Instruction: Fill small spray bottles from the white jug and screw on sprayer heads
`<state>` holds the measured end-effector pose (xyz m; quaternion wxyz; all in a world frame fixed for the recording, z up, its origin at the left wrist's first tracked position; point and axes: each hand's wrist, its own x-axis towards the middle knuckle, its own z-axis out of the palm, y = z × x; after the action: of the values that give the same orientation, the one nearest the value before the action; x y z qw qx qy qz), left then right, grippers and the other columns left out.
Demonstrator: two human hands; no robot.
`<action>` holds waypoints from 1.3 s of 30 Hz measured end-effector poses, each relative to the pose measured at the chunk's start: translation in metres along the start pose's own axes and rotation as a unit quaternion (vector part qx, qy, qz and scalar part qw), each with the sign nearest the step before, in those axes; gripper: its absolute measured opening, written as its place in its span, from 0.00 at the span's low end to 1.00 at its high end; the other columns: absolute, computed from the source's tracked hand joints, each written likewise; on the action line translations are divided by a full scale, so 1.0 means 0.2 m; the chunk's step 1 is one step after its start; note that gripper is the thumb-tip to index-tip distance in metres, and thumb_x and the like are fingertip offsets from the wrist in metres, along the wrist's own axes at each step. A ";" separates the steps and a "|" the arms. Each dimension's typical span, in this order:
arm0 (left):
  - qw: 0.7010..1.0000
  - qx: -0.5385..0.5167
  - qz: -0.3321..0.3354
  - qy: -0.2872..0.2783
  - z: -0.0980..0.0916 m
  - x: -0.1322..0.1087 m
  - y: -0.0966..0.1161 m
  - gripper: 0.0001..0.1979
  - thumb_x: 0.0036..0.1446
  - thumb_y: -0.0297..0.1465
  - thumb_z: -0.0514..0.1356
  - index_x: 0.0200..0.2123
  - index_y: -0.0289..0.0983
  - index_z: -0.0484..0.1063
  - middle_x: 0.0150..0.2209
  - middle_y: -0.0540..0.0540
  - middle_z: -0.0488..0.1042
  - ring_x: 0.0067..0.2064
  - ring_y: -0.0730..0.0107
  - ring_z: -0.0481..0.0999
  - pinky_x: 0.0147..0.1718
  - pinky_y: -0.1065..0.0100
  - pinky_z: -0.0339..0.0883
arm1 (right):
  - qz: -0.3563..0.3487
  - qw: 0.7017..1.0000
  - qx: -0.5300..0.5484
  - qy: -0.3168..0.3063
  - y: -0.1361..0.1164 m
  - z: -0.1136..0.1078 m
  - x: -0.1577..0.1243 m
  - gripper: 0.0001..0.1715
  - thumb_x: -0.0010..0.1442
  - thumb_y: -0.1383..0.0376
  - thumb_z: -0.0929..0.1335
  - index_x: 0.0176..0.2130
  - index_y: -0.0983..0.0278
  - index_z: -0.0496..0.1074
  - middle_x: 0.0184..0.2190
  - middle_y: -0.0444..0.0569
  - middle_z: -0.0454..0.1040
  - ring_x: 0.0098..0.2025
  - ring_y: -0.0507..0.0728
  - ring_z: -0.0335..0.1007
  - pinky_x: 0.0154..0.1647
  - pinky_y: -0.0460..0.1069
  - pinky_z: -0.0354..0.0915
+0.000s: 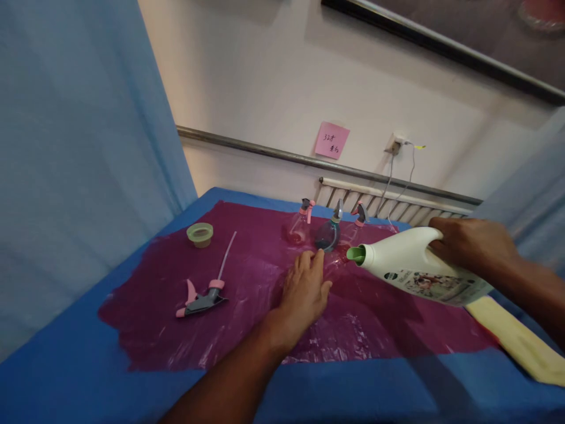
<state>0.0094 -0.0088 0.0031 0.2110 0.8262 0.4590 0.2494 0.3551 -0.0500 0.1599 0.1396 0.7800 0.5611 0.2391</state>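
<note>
Blue cloth (pixel 70 365) covers the table, and a shiny purple sheet (pixel 256 282) lies spread over it. Above the sheet is a white jug (pixel 424 265), tipped so that its green spout (pixel 355 255) points toward a clear bottle (pixel 338 261); I cannot tell whether liquid is running. The right hand (pixel 472 241) has its fingers clamped around the jug's handle. Near the bottle, the left hand (pixel 306 285) reaches out palm down, fingers nearly together and thumb apart; whether they grip the bottle is unclear. To pour well, I would keep the spout right over the bottle's mouth, steady the bottle with the left hand and tip slowly, since a big jug may gulp and splash. Just beyond stand two pink-trimmed spray bottles (pixel 298 231) and a teal spray bottle (pixel 327 237). Well to the left are a loose sprayer head (pixel 203 302) and a small green tub (pixel 200 240).
</note>
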 end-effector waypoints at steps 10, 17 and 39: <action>1.000 0.007 0.007 0.012 0.00 -0.01 0.00 0.35 0.71 0.32 0.65 0.78 0.43 0.61 0.66 0.37 0.71 0.68 0.44 0.73 0.69 0.46 0.70 | 0.000 1.000 -0.017 0.002 -0.01 -0.03 0.00 0.14 0.72 0.55 0.65 0.46 0.55 0.80 0.42 0.54 0.87 0.41 0.66 0.83 0.32 0.53 0.54; 1.000 0.013 0.010 0.007 0.00 -0.01 0.01 0.34 0.71 0.31 0.65 0.77 0.41 0.61 0.66 0.35 0.71 0.68 0.43 0.73 0.69 0.45 0.70 | 0.009 1.000 -0.009 -0.004 -0.02 -0.08 -0.02 0.13 0.69 0.56 0.67 0.46 0.54 0.81 0.40 0.54 0.86 0.40 0.66 0.82 0.32 0.53 0.54; 1.000 0.031 0.006 0.003 0.00 -0.01 0.01 0.35 0.73 0.31 0.67 0.78 0.40 0.60 0.67 0.37 0.71 0.68 0.45 0.73 0.69 0.47 0.71 | -0.015 0.999 -0.034 -0.016 -0.01 -0.12 -0.02 0.17 0.72 0.55 0.63 0.47 0.54 0.79 0.43 0.56 0.88 0.44 0.70 0.86 0.32 0.55 0.57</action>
<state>0.0113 -0.0112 0.0037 0.1824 0.8340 0.4627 0.2391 0.3394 -0.0539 0.1790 0.1789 0.7699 0.5621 0.2434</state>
